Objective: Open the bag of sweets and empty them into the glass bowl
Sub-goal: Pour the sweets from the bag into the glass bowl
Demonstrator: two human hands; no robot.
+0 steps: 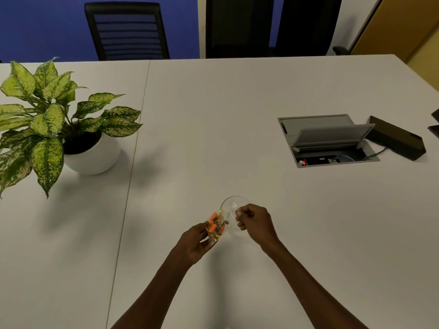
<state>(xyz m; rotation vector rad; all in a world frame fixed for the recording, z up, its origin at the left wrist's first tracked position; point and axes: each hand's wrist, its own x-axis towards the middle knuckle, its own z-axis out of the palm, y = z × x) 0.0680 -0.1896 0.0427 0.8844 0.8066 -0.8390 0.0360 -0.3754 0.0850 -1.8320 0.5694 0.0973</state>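
Both bare forearms reach forward over the white table (237, 115), and the two hands meet close together near its front edge. The left hand (198, 243) is curled around a small clear plastic bag of orange-wrapped sweets (215, 226), gripping it from below and from the left, with the sweets bunched just above the fingers (209, 243). The right hand (255, 223) is clenched into a loose fist, its thumb and forefinger pinched on the clear upper part of the same bag, so the plastic stretches between the two hands. Whether the bag is already torn open cannot be told, since the film is transparent and small in the view.

Directly beyond the hands, just past the knuckles of the right one, stands a small round clear glass bowl (234, 201); its near rim lies partly behind the bag and the right hand, and no sweets are seen inside it.

Far off to the left of the left hand sits a leafy green-and-cream plant in a round white pot (95, 157). Well beyond and to the right of the right hand is a grey cable hatch with its lid raised (327, 138), and beside that, farther right, a dark rectangular box (396, 141). Past the far table edge stand black office chairs (128, 29) against a blue wall
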